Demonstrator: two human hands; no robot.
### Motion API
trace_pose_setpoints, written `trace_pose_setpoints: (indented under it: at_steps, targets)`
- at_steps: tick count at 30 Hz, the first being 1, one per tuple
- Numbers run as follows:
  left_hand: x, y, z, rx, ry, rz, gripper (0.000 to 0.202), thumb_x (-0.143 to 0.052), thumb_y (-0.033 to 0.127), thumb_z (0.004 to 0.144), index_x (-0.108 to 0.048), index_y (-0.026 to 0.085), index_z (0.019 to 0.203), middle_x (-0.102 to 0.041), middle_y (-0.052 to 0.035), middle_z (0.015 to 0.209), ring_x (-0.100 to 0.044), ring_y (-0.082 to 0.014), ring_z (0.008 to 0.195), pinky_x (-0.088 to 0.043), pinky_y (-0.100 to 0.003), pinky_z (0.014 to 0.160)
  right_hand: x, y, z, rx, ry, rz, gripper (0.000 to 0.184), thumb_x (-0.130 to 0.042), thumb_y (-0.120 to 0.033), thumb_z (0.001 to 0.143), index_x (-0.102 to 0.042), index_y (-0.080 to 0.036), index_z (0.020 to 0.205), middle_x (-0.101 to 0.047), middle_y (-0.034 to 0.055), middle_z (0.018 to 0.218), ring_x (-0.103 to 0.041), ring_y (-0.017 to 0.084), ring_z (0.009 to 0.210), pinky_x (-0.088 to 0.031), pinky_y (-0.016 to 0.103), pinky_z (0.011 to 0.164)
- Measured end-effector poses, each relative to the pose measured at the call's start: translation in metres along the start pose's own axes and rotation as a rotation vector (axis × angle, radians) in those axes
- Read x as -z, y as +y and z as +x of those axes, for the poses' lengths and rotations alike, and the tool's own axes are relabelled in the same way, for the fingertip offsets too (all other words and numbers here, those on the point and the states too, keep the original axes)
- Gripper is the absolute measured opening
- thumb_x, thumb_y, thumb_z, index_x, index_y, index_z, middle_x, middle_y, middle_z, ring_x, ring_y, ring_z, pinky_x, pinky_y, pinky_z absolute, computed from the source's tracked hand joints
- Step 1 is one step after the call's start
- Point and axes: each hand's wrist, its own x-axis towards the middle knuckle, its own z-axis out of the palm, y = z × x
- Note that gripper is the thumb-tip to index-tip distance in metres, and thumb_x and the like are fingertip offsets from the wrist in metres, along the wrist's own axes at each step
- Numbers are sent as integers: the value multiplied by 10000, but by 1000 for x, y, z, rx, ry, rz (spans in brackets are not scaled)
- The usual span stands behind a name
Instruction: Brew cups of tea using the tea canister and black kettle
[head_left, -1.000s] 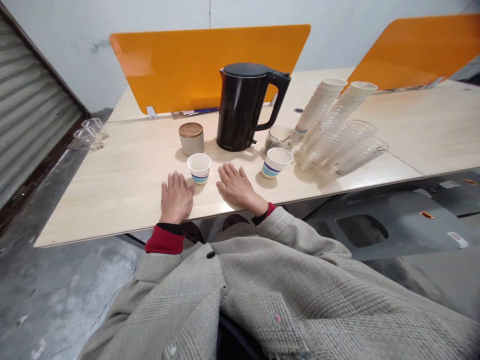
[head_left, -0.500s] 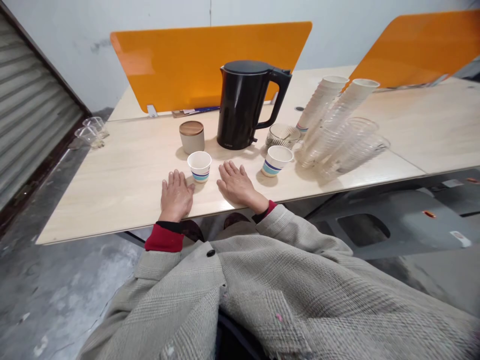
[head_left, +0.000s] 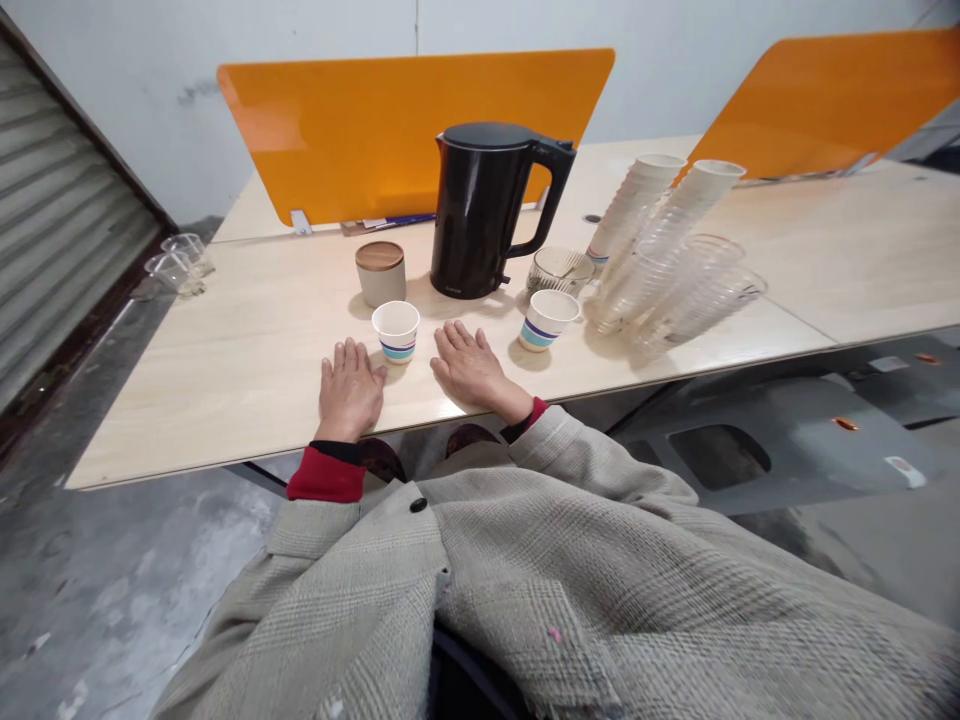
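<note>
Palm down on the pale wooden table [head_left: 217, 370], my left hand [head_left: 351, 390] lies flat and holds nothing. My right hand [head_left: 471, 368] rests flat too, fingers stretched forward, also without anything in it. Between the two hands, slightly farther back, an upright paper cup [head_left: 396, 334] with blue stripes stands close to my left thumb. A second striped paper cup [head_left: 547, 322] is to the right of my right hand, apart from it. Behind the first cup sits a grey canister [head_left: 382, 285] with a wooden lid. The black electric kettle [head_left: 480, 215] stands behind my right hand, its handle to the right.
A glass bowl [head_left: 556, 270] with forks stands beside the kettle. Stacked paper cups [head_left: 637, 205] and clear plastic cups [head_left: 694, 290] lean at the right. Orange dividers [head_left: 360, 130] line the back. Grey chairs [head_left: 795, 440] are at the right front; clear cups [head_left: 176, 270] lie at far left.
The whole view has shifted very slightly, with the scene a little farther left. Both hands stay flat on the table, and the cups and kettle keep their places.
</note>
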Motion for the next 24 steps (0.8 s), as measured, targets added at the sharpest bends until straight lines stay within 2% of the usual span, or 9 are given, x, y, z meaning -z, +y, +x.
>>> trace_pose_setpoints:
  at_steps: [6,14,24]
  targets:
    - [-5,-3,2,-14,24,-28,711,-238,397,1099,-321,-2,1682,-239,-215,1802,-206,-355,1703,-200,-588,1381,-2,2,1,3,5,-4,681,-304,-359,1110,-308,-24,1702,-227,223,1813,-183,368,1708,-162,642,1362]
    - [3,3,-2,7,-11,-26,717,-223,401,1106,-289,-1,1695,-216,-190,1816,-176,-343,1710,-181,-559,1390,-2,2,0,4,6,-8,683,-305,-357,1111,-304,-19,1705,-220,227,1814,-178,372,1708,-157,637,1363]
    - [3,2,-1,9,-15,-51,719,-237,401,1102,-296,-9,1690,-217,-197,1811,-180,-346,1709,-177,-569,1390,-5,2,2,3,14,-23,682,-305,-358,1107,-307,-33,1706,-230,218,1814,-191,367,1706,-180,634,1360]
